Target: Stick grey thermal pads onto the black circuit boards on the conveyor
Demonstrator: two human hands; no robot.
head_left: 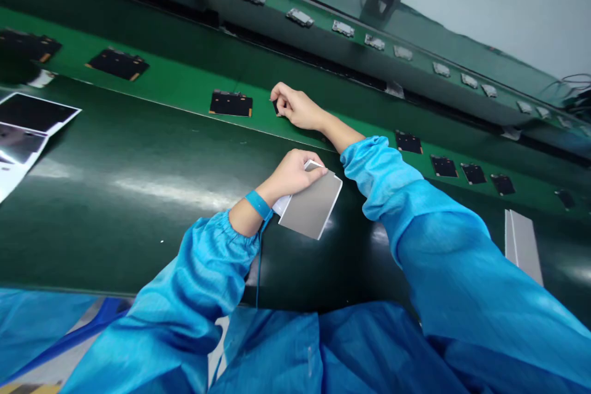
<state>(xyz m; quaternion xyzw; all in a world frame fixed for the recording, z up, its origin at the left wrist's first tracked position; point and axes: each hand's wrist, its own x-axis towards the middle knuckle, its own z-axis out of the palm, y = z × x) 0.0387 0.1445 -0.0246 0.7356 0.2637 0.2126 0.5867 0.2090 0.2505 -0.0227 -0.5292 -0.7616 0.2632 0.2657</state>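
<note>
My left hand point(292, 173) grips the top edge of a grey rectangular sheet point(312, 208) held over the dark green work surface point(129, 197); a blue strap circles that wrist. My right hand point(296, 108) reaches forward to the bright green conveyor belt point(184, 83), fingers pinched on a small dark piece point(276, 107) that is mostly hidden by the fingers. A black panel point(231, 103) lies on the belt just left of that hand. Both arms wear blue sleeves.
Several more black panels ride the belt, such as one point(119, 63) at left and others point(444, 165) at right. A farther belt carries small silvery parts point(300, 16). Glossy sheets point(28, 120) lie far left; a grey stack point(522, 245) sits right.
</note>
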